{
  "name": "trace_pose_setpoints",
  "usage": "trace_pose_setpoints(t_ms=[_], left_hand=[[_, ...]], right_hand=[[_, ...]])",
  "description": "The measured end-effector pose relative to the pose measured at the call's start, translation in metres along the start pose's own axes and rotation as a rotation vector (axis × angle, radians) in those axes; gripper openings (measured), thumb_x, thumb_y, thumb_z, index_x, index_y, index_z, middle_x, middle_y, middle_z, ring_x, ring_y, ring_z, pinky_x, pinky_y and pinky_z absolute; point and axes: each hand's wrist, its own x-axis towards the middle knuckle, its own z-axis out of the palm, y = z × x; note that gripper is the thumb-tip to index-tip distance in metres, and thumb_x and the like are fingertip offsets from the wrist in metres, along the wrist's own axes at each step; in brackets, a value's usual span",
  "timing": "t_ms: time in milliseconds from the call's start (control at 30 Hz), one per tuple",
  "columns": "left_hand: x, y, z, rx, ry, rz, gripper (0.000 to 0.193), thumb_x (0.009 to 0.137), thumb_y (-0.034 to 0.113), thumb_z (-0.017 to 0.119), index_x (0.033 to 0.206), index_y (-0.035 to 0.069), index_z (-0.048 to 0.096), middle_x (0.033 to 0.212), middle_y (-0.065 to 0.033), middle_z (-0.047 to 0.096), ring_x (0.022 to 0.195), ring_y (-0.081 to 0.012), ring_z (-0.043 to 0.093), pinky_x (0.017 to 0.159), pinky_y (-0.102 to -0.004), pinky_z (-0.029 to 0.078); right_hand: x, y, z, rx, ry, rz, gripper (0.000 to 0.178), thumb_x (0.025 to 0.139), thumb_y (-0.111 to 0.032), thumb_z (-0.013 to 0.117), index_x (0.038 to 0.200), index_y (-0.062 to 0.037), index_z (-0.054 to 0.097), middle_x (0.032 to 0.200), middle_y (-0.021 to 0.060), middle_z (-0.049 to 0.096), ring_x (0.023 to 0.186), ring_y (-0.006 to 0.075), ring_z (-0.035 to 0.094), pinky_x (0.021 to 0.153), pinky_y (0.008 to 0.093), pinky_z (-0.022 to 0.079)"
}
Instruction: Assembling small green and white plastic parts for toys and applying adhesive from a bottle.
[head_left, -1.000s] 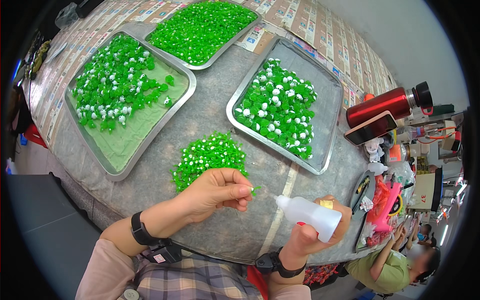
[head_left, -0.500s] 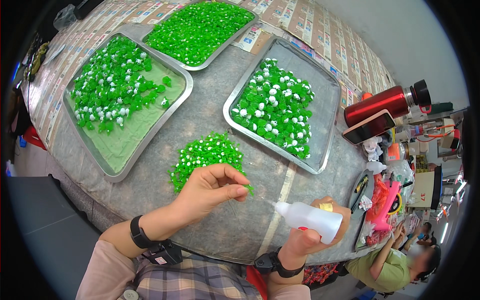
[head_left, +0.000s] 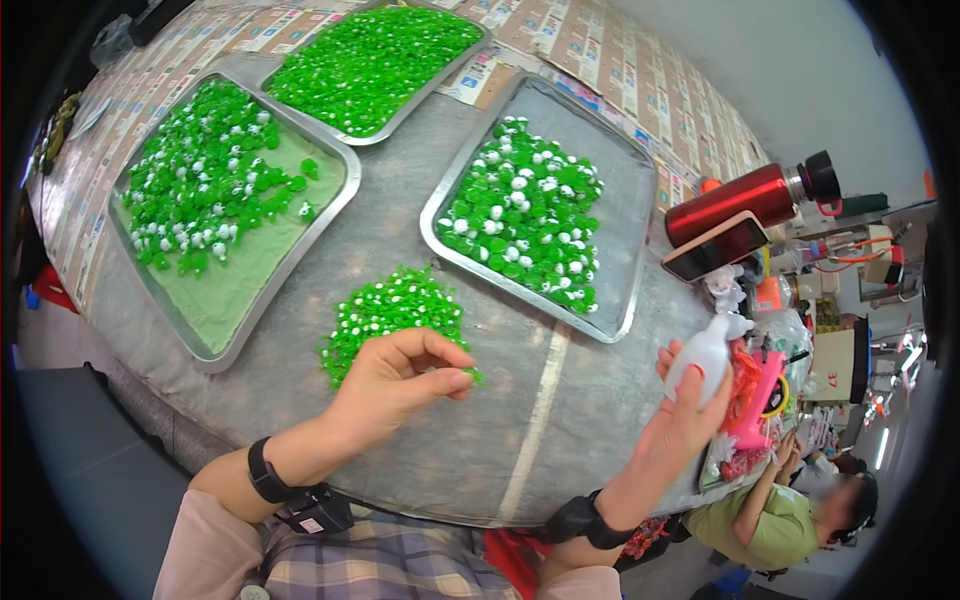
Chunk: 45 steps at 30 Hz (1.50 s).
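Observation:
My left hand (head_left: 395, 385) pinches a small green plastic piece (head_left: 477, 378) between thumb and forefinger, above the table. Just behind it lies a heap of small green pieces with white spots (head_left: 400, 308). On the right, my right hand (head_left: 675, 430) holds a white squeeze bottle (head_left: 705, 362), its thumb against the side. The bottle stands nearly upright, its narrow tip away from the left hand and near the clutter at the table's right edge.
Metal trays hold green-and-white pieces: one at left (head_left: 340, 200), one at centre right (head_left: 432, 240), one at the back (head_left: 372, 138). A red flask (head_left: 735, 203), a phone (head_left: 715, 247) and a pink glue gun (head_left: 762, 400) crowd the right side. A person in green (head_left: 755, 525) sits beyond.
My right hand has carried the squeeze bottle rightward, away from the green piece, and turned its tip upward and away. My left hand keeps its pinch, nearly in place. The view has shifted slightly.

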Motion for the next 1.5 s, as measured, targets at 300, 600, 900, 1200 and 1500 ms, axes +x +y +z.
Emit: trace_pose_setpoints(t_ms=[300,600,900,1200,1500], left_hand=[[0.000,-0.001,0.001,-0.013,0.017,0.002,0.010,0.076,0.003,0.058,0.086,0.000,0.057,0.079,-0.0040,0.058,0.070,-0.0102,0.056,0.066,-0.0226,0.047],[0.002,-0.003,0.000,-0.012,0.073,0.017,0.010,0.074,0.004,0.061,0.082,0.001,0.055,0.075,-0.0061,0.058,0.066,-0.0138,0.057,0.061,-0.0257,0.050],[0.001,0.000,0.000,-0.027,0.004,-0.019,0.009,0.075,0.005,0.060,0.082,0.001,0.056,0.075,-0.0062,0.058,0.066,-0.0131,0.058,0.061,-0.0259,0.049],[0.005,0.002,-0.003,-0.160,-0.001,-0.120,0.009,0.078,0.006,0.056,0.086,0.002,0.054,0.081,-0.0089,0.060,0.073,-0.0153,0.059,0.065,-0.0255,0.050],[0.004,0.001,-0.006,-0.249,-0.022,-0.133,0.011,0.080,0.007,0.054,0.089,0.000,0.054,0.083,-0.0090,0.060,0.076,-0.0141,0.059,0.068,-0.0239,0.050]], right_hand=[[0.018,0.079,-0.059,-0.090,-0.009,0.171,0.036,0.075,-0.003,0.058,0.108,-0.0007,0.043,0.102,0.0091,0.053,0.093,0.0163,0.050,0.079,0.0263,0.040],[0.038,0.019,0.020,-0.867,-0.504,-0.484,0.022,0.069,-0.003,0.060,0.090,-0.0032,0.052,0.089,0.0096,0.055,0.077,0.0234,0.053,0.066,0.0303,0.042],[0.034,0.028,0.030,-0.170,-0.488,0.079,0.026,0.074,0.002,0.056,0.098,-0.0002,0.049,0.083,0.0044,0.053,0.071,0.0117,0.051,0.065,0.0243,0.043],[-0.045,0.019,0.078,0.498,-0.640,0.559,0.023,0.078,0.002,0.054,0.101,0.0026,0.051,0.096,0.0075,0.056,0.086,0.0125,0.055,0.076,0.0237,0.045],[-0.053,0.023,0.079,0.496,-0.611,0.546,0.021,0.076,0.004,0.056,0.096,0.0030,0.055,0.094,0.0091,0.058,0.085,0.0129,0.056,0.075,0.0230,0.045]])
